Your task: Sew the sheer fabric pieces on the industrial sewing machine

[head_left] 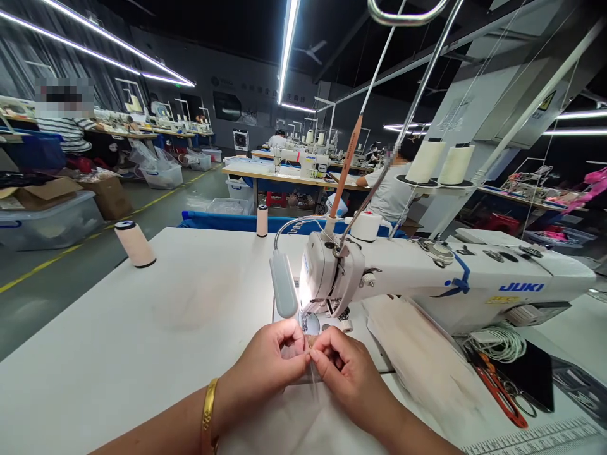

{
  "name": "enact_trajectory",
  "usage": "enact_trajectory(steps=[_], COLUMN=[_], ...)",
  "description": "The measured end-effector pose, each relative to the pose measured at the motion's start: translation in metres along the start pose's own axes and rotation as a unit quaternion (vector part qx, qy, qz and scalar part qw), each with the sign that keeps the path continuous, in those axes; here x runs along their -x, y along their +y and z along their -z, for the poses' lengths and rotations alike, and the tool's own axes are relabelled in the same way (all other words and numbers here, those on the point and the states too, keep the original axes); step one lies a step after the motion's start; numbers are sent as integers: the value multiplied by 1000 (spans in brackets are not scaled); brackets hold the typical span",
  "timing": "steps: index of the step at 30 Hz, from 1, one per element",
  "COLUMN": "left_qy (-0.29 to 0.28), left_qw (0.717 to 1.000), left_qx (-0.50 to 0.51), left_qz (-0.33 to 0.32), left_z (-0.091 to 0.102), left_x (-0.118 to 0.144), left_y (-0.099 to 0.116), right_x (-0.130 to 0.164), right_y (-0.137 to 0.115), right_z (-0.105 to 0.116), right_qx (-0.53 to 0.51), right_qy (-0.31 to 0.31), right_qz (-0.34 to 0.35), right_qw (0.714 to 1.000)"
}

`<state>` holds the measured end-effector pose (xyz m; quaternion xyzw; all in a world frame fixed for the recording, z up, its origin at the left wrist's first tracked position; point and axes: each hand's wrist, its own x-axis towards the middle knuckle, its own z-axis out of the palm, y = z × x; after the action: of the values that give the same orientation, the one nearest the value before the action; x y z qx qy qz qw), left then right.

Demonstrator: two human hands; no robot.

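While your left hand (270, 363) and right hand (348, 373) meet fingertip to fingertip, both pinch a small pale piece of fabric (310, 346) just at 6 o'clock of the presser foot (310, 322); whether it lies under the needle you cannot tell; I judge the seam not yet begun, positioning being the step in hand, stitching left to do; one sewing machine (427, 278) stands before you, its lamp (283, 284) at 9 o'clock of the head; two pale thread cones (441, 162) sit on the stand at 1 o'clock; two spools, one (135, 243) at 10 o'clock and one (262, 220) at 11 o'clock, rest on the table (142, 328); one pair of red-handled scissors (497, 388) lies at 3 o'clock.
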<state>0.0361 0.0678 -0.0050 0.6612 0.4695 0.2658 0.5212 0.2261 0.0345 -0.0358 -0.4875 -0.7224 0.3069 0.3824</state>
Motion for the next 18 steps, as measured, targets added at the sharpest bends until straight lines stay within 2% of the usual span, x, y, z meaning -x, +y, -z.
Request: enact_trajectory(steps=[3, 10, 18], left_qy=[-4, -38, -14], left_qw=[999, 997, 1000], left_qx=[25, 41, -7], left_qz=[33, 50, 7], left_z=[-1, 2, 5], left_x=[0, 0, -1], left_y=[1, 5, 0], right_x=[0, 0, 0], right_y=[0, -2, -1], right_z=[0, 0, -1], right_qx=[6, 24, 46], right_qy=[1, 1, 13], right_qz=[1, 12, 30], right_qw=[1000, 1000, 998])
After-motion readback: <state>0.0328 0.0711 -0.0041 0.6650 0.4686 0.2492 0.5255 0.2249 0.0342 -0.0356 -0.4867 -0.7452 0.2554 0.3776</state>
